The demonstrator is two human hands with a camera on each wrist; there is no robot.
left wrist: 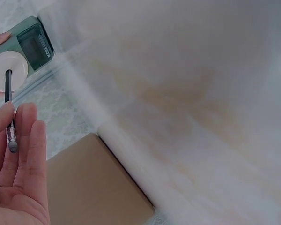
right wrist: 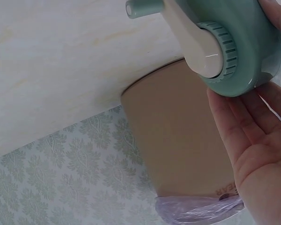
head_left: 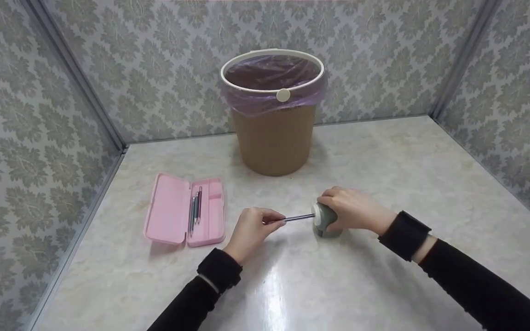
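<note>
My left hand (head_left: 252, 230) pinches a dark pencil (head_left: 299, 217) near its eraser end between thumb and fingers. The pencil's other end sits in the round white front (left wrist: 9, 71) of a green crank pencil sharpener (head_left: 325, 218). My right hand (head_left: 356, 209) grips the sharpener's body from the right, just above the table. In the right wrist view the sharpener's cream crank arm (right wrist: 196, 44) with its green knob (right wrist: 145, 8) shows, and no fingers are on the crank. The pencil's tip is hidden inside the sharpener.
A pink pencil case (head_left: 168, 211) lies lid open at the left, with several pencils (head_left: 195, 209) in its long compartment. Behind the hands stands a brown bin (head_left: 274, 138) lined with a purple bag (head_left: 269, 103). Patterned panels (head_left: 191, 69) enclose the table (head_left: 384, 151).
</note>
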